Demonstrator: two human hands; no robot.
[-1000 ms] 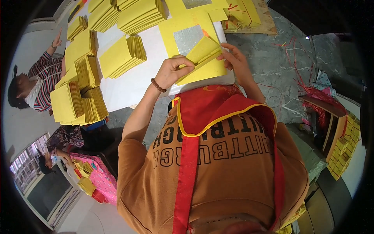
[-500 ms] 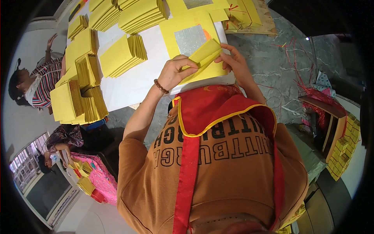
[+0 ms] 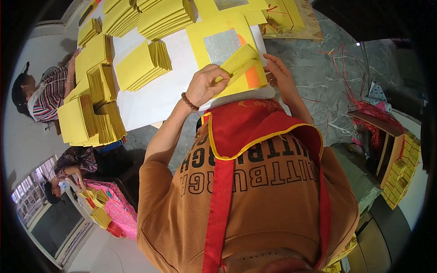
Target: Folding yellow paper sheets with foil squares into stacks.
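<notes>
Both hands on one folded yellow paper sheet [image 3: 240, 61] at the white table's [image 3: 154, 98] near edge — your left hand [image 3: 207, 84] fingers pinched on its fold, right hand [image 3: 278, 75] fingers spread, steadying; mid-fold, next press the crease flat

Yellow paper sheet [image 3: 241, 61], folded, silver square and orange patch, at table edge.

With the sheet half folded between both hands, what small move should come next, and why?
Probably press the fold flat. The left hand pinches the raised flap of the yellow sheet, which stands lifted off the sheet with the foil square; the right hand rests at its far edge. The crease looks loose, and finished folded stacks lie flat nearby.
</notes>
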